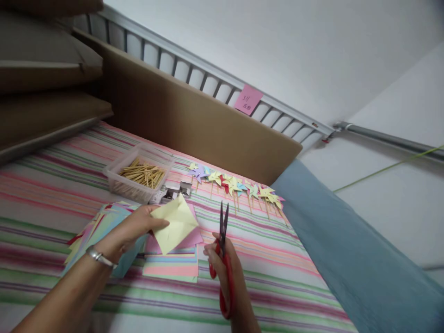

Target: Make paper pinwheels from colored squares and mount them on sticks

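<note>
My left hand (pixel 140 226) pinches a square of pale yellow paper (pixel 176 224) by its left corner, thumb on top. Faint crease lines show on the paper. Beneath it lies a stack of coloured paper squares (pixel 173 266), with a pink one uppermost. A second, looser pile of coloured paper (pixel 95 236) sits under my left forearm. My right hand (pixel 232 273) grips a pair of scissors (pixel 224 231) by the red handles. The blades point away from me, slightly apart, to the right of the yellow paper and not touching it.
Behind the papers, a clear plastic box (pixel 138 192) holds many short wooden sticks (pixel 144 173). Small open boxes (pixel 175 192) stand beside it. Several paper pinwheels (pixel 229 185) on sticks lie in a row. Cardboard (pixel 194 115) rises at the back, with stacked cartons (pixel 45 106) at left.
</note>
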{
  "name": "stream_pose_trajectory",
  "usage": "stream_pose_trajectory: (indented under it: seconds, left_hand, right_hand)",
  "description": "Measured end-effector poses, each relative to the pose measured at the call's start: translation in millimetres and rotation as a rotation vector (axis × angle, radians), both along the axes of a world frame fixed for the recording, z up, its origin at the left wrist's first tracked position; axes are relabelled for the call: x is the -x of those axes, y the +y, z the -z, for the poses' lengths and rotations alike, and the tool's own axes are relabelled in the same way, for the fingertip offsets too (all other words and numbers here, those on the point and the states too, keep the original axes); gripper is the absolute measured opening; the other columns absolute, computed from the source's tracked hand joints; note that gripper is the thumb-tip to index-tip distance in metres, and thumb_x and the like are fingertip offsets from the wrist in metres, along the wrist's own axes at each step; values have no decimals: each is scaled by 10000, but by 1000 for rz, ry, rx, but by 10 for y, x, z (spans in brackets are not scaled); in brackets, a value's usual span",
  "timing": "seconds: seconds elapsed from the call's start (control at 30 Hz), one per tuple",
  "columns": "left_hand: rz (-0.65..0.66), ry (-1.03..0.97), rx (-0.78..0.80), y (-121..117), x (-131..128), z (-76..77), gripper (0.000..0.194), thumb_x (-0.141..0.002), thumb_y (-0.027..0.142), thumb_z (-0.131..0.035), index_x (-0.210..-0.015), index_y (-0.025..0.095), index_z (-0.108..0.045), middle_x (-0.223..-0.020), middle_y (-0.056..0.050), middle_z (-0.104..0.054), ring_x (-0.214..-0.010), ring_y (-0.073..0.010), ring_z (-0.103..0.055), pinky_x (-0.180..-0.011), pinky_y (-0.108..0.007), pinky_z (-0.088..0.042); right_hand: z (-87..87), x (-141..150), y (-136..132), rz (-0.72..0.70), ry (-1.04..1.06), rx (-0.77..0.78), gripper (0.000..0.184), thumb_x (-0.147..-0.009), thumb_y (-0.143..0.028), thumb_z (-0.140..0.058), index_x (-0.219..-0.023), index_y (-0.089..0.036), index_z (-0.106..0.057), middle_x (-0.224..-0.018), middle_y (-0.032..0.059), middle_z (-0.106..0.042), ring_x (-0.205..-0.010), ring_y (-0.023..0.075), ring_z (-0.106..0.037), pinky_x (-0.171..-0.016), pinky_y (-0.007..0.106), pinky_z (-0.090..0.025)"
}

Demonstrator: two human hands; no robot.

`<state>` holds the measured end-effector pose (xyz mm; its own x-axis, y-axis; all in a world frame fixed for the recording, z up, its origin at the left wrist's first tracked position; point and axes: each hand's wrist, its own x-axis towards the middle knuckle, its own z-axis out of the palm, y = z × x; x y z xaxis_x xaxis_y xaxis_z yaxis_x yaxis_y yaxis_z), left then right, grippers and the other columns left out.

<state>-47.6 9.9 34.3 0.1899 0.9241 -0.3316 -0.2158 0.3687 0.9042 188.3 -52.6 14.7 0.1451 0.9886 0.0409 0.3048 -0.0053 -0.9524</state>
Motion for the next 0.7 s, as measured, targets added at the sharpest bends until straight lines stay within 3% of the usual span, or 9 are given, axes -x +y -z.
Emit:
stream_pose_trajectory:
  seconds: [0.1,0.23,0.37,0.53,0.6,0.7]
  left_hand:
    - [222,68,-45,-48,-169,77,256,-539,222,-750,-765,114,-694,-670,-67,-717,-607,-222,-636,-555,-272,-439]
    - [317,73,-32,-94,-324,200,266,-541,206,-752,-784,127,-679,-660,-46,-709,-611,-216,-638,-551,-261,-437]
    - [199,-77,21,-149,-442,227,331,-631,292,-739,-921,151,-663,-730,-45,-719,-635,-194,-641,-556,-247,-440]
    - [157,-449,49,-298,-679,173,347,-725,327,-679,-1008,127,-664,-919,-137,-729,-810,-284,-667,-733,-376,-495]
    - [117,-470,8,-327,-744,184,334,-717,297,-689,-1000,120,-671,-923,-134,-731,-806,-278,-666,-739,-369,-492]
    - [-16,-331,-10,-270,-711,226,345,-668,282,-730,-956,98,-688,-868,-118,-742,-794,-265,-669,-754,-347,-488]
  right_hand:
    - [20,30,51,-47,148,3,421,-751,-324,-631,-1131,-178,-523,-754,-3,-558,-592,128,-517,-536,243,-441]
    - [69,93,49,-108,230,45,395,-705,-251,-632,-1083,-187,-537,-665,-47,-493,-475,85,-445,-412,194,-373]
    - [62,176,26,-59,308,5,320,-768,-285,-577,-1071,-212,-506,-695,-39,-527,-433,79,-442,-370,189,-355]
    - [31,296,37,70,422,-103,275,-799,-281,-562,-1059,-228,-491,-788,-27,-543,-469,75,-472,-396,191,-386]
    - [18,351,46,95,426,-127,271,-800,-267,-562,-1060,-236,-492,-779,-36,-531,-483,75,-477,-415,193,-399]
    - [18,414,64,85,397,-101,277,-790,-275,-573,-1054,-232,-501,-734,-49,-509,-456,69,-452,-408,190,-382]
